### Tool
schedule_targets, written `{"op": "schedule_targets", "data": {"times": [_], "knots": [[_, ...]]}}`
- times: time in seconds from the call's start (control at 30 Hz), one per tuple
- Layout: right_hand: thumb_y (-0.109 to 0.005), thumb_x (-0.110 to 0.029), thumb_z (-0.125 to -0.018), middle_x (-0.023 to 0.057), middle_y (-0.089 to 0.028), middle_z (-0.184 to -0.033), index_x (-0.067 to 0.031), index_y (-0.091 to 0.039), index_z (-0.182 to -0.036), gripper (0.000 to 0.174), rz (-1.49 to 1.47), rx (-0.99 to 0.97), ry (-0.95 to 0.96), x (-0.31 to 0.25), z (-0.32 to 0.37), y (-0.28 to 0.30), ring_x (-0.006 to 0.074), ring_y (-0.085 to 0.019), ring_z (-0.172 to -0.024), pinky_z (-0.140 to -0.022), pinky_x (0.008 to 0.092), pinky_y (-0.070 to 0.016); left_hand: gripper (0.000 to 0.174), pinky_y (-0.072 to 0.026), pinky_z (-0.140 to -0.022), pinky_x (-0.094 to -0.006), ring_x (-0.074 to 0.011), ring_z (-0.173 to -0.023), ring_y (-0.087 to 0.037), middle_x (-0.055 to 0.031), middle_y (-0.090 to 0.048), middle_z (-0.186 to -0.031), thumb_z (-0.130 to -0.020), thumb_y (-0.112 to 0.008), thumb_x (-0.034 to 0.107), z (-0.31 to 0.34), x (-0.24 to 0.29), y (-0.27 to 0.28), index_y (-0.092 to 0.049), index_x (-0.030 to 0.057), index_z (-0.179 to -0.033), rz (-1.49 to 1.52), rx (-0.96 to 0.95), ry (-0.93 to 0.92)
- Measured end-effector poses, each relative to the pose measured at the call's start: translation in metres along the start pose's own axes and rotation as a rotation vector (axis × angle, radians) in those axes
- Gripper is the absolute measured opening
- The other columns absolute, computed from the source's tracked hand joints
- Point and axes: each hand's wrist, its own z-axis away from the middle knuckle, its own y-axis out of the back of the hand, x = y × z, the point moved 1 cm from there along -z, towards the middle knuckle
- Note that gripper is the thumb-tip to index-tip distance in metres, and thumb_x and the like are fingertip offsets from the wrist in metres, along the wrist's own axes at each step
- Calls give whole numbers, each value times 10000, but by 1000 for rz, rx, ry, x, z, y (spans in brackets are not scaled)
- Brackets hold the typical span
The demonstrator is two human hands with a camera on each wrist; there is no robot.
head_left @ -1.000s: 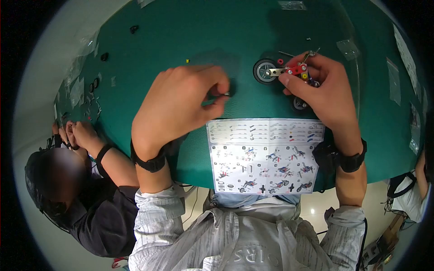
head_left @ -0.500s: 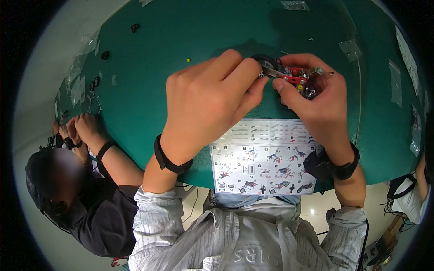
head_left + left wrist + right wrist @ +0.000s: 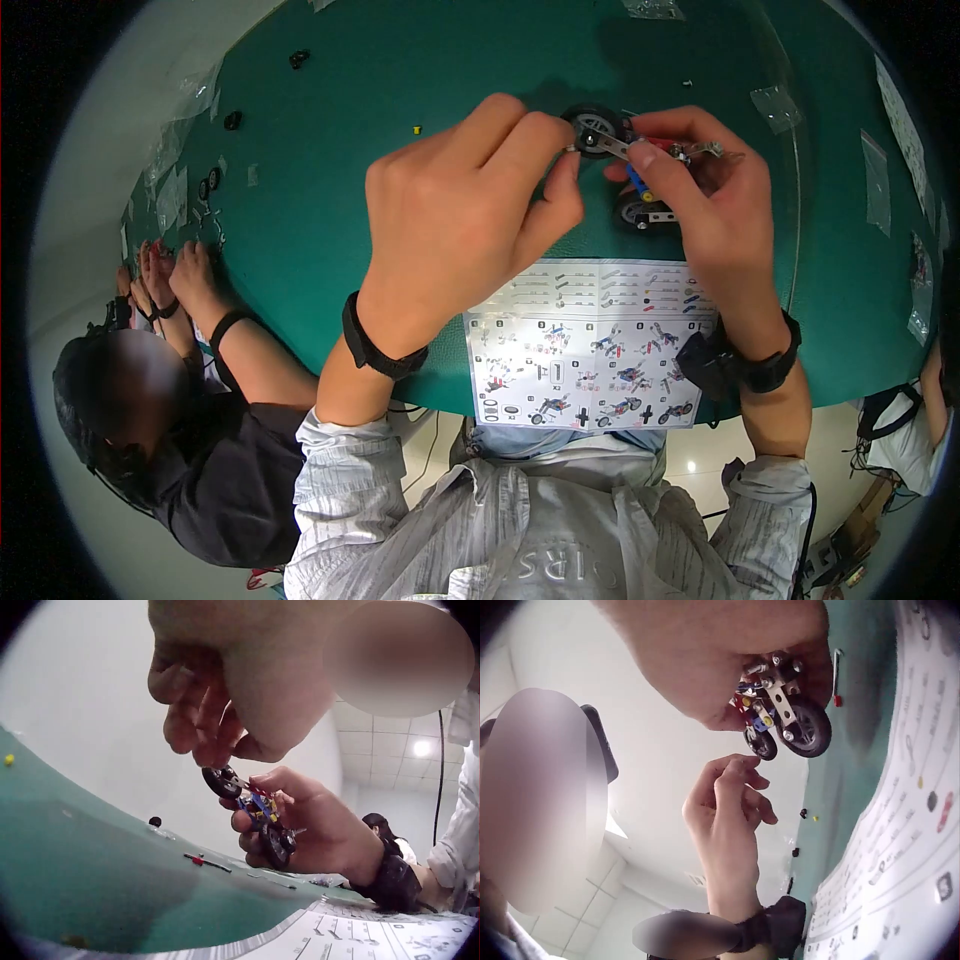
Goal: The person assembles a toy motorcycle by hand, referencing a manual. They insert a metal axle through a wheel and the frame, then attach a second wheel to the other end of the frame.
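My right hand [image 3: 722, 215] grips a small model motorcycle [image 3: 640, 183] with two black wheels, silver strips and red and blue parts. Its thumb lies across the frame, and part of the model is hidden behind the hand. My left hand [image 3: 465, 210] is at the wheel [image 3: 597, 122] on the model's left end, thumb and forefinger pinching a tiny silver piece [image 3: 572, 149]. In the left wrist view, the left hand's fingertips [image 3: 214, 759] are just above that wheel [image 3: 222, 784]. The right wrist view shows the other wheel [image 3: 808, 729] close up.
A printed instruction sheet [image 3: 580, 345] lies at the table's near edge. On the green table [image 3: 400, 60] are a yellow piece [image 3: 417, 130], black parts [image 3: 299, 59] and plastic bags [image 3: 776, 109]. Another person [image 3: 200, 470] works at the left.
My left hand has moved right, from beside the model to its wheel, with the tiny piece. My right hand has turned the model, tilting its strip and bringing the lower wheel into view.
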Motion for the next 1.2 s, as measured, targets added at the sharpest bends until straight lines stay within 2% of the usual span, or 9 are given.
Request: {"op": "schedule_targets", "data": {"times": [0.13,0.33,0.43,0.6,0.73,0.83,1.07,1.1,1.2], "knots": [[-727,-138,-947,112,-747,-925,54,-689,-1088,242,8,11,-26,3,-2,2,129,-733,-885,-743,229,-549,101,-438,-489,-267,-125,-543,-575,-27,-644,-759,-789,-750,23,-2,1,2,-678,79,-833,56,122,-1],[-754,-140,-940,120,-753,-932,56,-685,-1118,274,-55,26,-81,6,-4,3,147,-744,-900,-764,228,-567,48,-438,-528,-371,-304,-576,-565,-114,-584,-713,-857,-652,71,-2,-4,4,-607,62,-870,143,-179,94],[-772,-127,-926,120,-754,-944,59,-680,-1125,288,-44,9,-123,5,-4,3,155,-747,-915,-775,232,-575,80,-430,-545,-417,-365,-605,-540,-145,-569,-744,-915,-614,124,0,-4,4,-580,62,-877,158,-291,85],[-792,-105,-906,93,-747,-949,46,-679,-1128,291,-26,20,-83,4,-3,4,126,-727,-882,-772,225,-575,47,-476,-566,-356,-274,-626,-604,-102,-610,-827,-936,-664,76,-3,-1,-2,-673,61,-979,155,-153,66],[-792,-82,-900,84,-737,-998,35,-671,-1157,307,-59,21,-99,1,-1,8,111,-707,-901,-794,216,-572,248,-521,-611,-291,-188,-681,-651,-62,-662,-888,-868,-733,-18,-3,-3,-2,-754,77,-1095,173,2,52],[-762,-64,-916,106,-729,-1092,37,-661,-1215,331,-107,28,-115,-3,0,5,124,-705,-956,-824,223,-567,289,-526,-601,-273,-165,-689,-655,-57,-692,-920,-818,-771,-35,-1,-1,-1,-783,86,-1080,205,125,42],[-666,-54,-942,140,-713,-1185,67,-614,-1306,388,-356,-163,-258,-4,9,-9,159,-691,-1037,-934,273,-524,281,-527,-544,-276,-165,-653,-660,-55,-688,-886,-759,-816,-1,4,-1,-12,-795,74,-1029,202,226,-24],[-658,-63,-938,142,-711,-1182,86,-588,-1322,417,-461,-141,-286,1,11,-9,154,-675,-1064,-956,268,-497,283,-548,-570,-292,-186,-676,-670,-58,-679,-898,-756,-810,20,4,2,-9,-788,73,-1033,194,199,-13],[-655,-62,-941,142,-710,-1171,88,-579,-1323,418,-545,-193,-338,-6,7,-5,155,-671,-1071,-956,263,-496,308,-558,-595,-308,-198,-710,-677,-56,-671,-911,-765,-793,32,5,-2,-9,-775,73,-1069,228,133,-33]]}}
